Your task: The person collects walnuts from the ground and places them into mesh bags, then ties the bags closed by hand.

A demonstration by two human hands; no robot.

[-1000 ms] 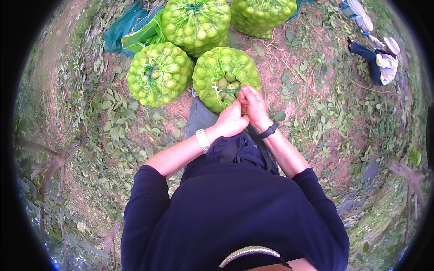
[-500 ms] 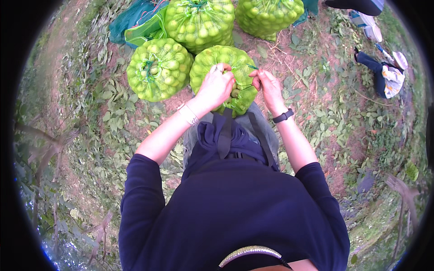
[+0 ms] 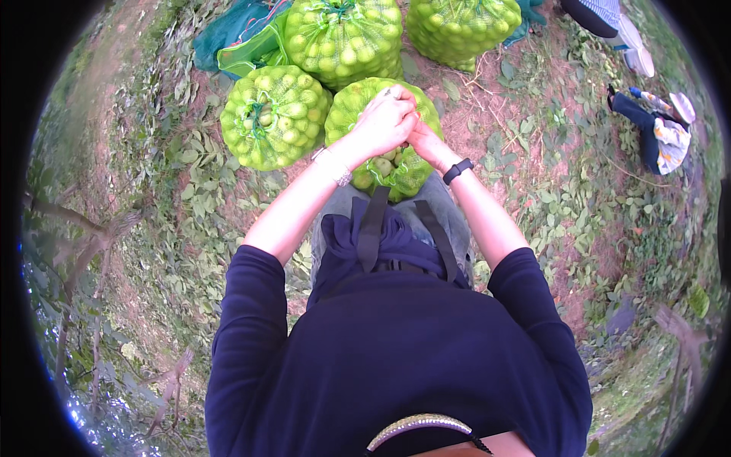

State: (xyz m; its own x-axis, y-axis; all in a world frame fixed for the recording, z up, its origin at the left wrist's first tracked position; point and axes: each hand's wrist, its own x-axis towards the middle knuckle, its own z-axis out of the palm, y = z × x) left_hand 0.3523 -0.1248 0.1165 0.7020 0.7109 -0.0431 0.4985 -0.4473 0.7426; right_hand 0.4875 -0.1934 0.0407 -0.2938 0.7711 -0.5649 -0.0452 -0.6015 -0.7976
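Observation:
Between my knees stands a light green mesh bag point(image 3: 407, 183) full of round green fruit, its gathered mouth facing up with a small gap over the fruit. My left hand point(image 3: 384, 120) is closed above the mouth of the bag, its back toward me. Pressed against it is my right hand point(image 3: 429, 145), fingers pinched together. The thin green cord seen between them a moment earlier is now hidden by the fingers. Beside this bag, to the left, sits another filled mesh bag point(image 3: 268, 122), its neck tied with green cord.
Farther off stand a large filled mesh bag point(image 3: 343, 38) and another filled bag point(image 3: 463, 30). Teal and green netting point(image 3: 228, 42) lies at the far left. At the far right are another person's shoe point(image 3: 638, 57) and a dark bundle with patterned cloth point(image 3: 670, 145). Leaves litter the ground.
My right hand has moved left to meet my left hand over the bag. The cord stretched between them has gone out of sight. The view has shifted slightly.

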